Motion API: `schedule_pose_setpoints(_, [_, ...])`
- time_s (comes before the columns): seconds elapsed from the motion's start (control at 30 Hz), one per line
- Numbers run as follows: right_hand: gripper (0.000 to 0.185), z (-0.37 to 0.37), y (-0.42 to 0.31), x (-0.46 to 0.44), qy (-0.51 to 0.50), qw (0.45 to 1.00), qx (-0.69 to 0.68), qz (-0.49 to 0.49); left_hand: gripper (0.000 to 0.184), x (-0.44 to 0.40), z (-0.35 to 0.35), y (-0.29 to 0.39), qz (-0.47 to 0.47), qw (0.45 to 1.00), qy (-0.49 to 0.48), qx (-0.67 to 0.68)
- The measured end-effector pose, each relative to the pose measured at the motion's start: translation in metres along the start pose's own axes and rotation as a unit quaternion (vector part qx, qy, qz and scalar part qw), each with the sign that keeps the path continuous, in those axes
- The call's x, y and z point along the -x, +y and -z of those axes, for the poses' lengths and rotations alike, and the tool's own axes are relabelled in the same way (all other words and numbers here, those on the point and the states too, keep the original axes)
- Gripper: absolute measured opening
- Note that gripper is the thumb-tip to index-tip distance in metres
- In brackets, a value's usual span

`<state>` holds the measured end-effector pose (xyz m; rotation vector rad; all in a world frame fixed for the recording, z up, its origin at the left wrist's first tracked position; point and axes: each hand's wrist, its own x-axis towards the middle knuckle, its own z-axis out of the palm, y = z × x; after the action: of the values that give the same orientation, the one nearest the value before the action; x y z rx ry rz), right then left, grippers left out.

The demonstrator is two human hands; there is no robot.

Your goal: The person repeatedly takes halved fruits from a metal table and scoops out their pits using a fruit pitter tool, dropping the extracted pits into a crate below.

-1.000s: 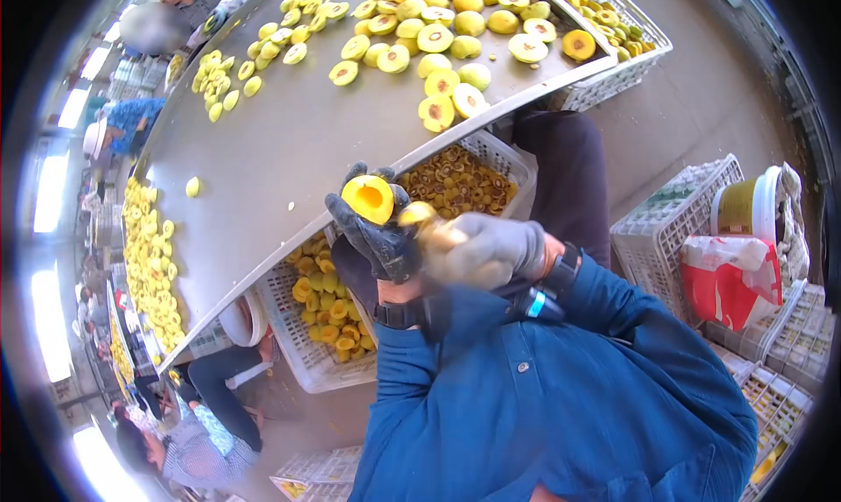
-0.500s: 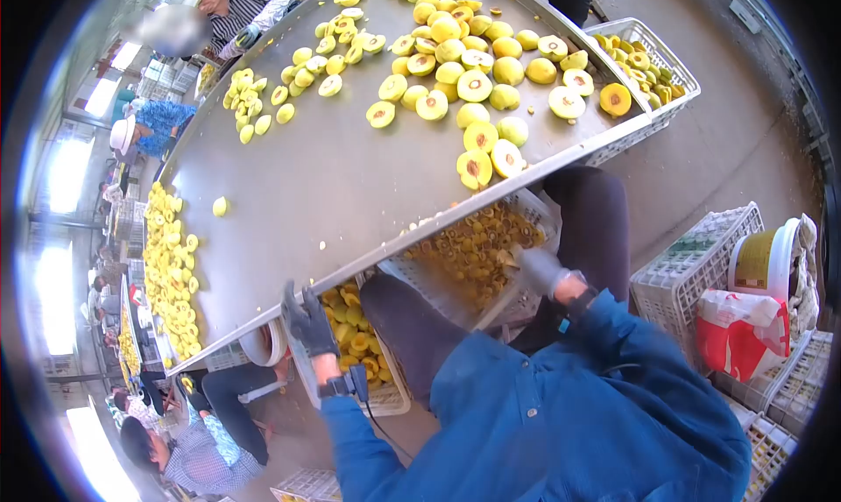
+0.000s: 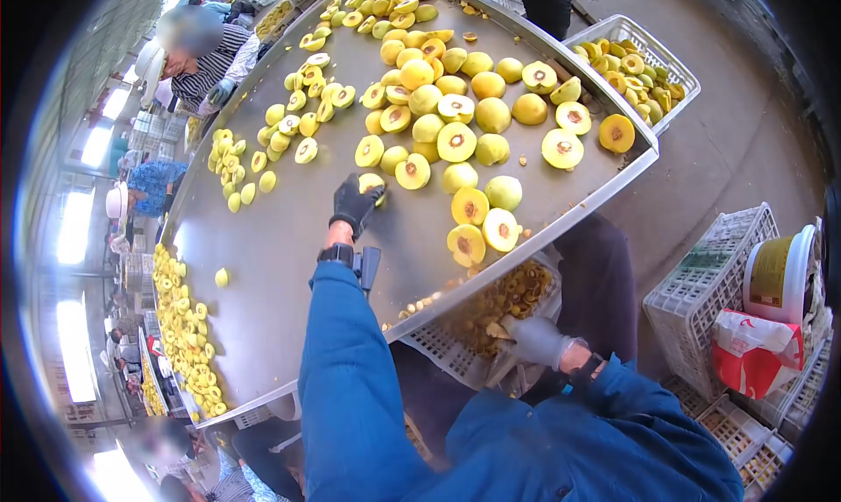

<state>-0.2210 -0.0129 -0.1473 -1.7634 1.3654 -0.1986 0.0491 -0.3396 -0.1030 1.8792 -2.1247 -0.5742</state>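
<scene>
My left hand (image 3: 355, 206), in a dark glove, reaches over the metal table (image 3: 289, 265), its fingers closed round a yellow peach half (image 3: 371, 183). To its right lie more cut peach halves (image 3: 456, 141), several showing a brown pit or hollow. My right hand (image 3: 538, 341), in a pale grey glove, is closed below the table edge. A small pale tip sticks out from its fingers; what it belongs to I cannot make out. Under that hand stands a crate (image 3: 455, 353) holding pits and brownish-yellow scraps (image 3: 512, 296).
Pitted peach pieces (image 3: 188, 335) line the table's left edge. A crate of peach halves (image 3: 679, 64) stands past the right corner. Stacked crates (image 3: 705, 292), a white bucket (image 3: 775, 274) and a red-white bag (image 3: 755, 349) are at right. Co-workers (image 3: 210, 64) sit along the far side.
My left hand has moved from the table's near edge up over the table and taken hold of a peach half. My right hand stays by the scrap crate. The view has shifted slightly.
</scene>
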Motion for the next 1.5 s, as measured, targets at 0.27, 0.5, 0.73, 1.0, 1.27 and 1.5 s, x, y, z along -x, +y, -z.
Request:
schedule_pose_setpoints(0.27, [0.029, 0.038, -0.057, 0.007, 0.158, 0.959, -0.215, 0.098, 0.033, 0.19, 0.013, 0.053, 0.092, 0.775, 0.056, 0.622])
schedule_pose_setpoints(0.5, [0.027, 0.053, -0.137, 0.028, 0.217, 0.955, -0.07, 0.188, 0.057, 0.299, 0.019, 0.132, 0.076, 0.785, 0.23, 0.57])
schedule_pose_setpoints(0.73, [0.025, 0.054, -0.151, 0.044, 0.186, 0.963, -0.034, 0.192, 0.059, 0.33, 0.024, 0.147, 0.091, 0.806, 0.265, 0.521])
schedule_pose_setpoints(1.0, [0.026, 0.056, -0.15, 0.059, 0.105, 0.979, -0.075, 0.157, 0.055, 0.331, 0.027, 0.165, 0.026, 0.806, 0.281, 0.521])
schedule_pose_setpoints(1.27, [0.021, 0.056, -0.144, 0.06, -0.109, 0.899, -0.412, 0.099, 0.054, 0.325, 0.033, 0.148, -0.07, 0.879, 0.268, 0.388])
schedule_pose_setpoints(1.5, [0.024, 0.058, -0.151, 0.079, -0.415, 0.53, -0.738, 0.053, 0.062, 0.323, 0.04, 0.155, -0.126, 0.803, 0.153, 0.562])
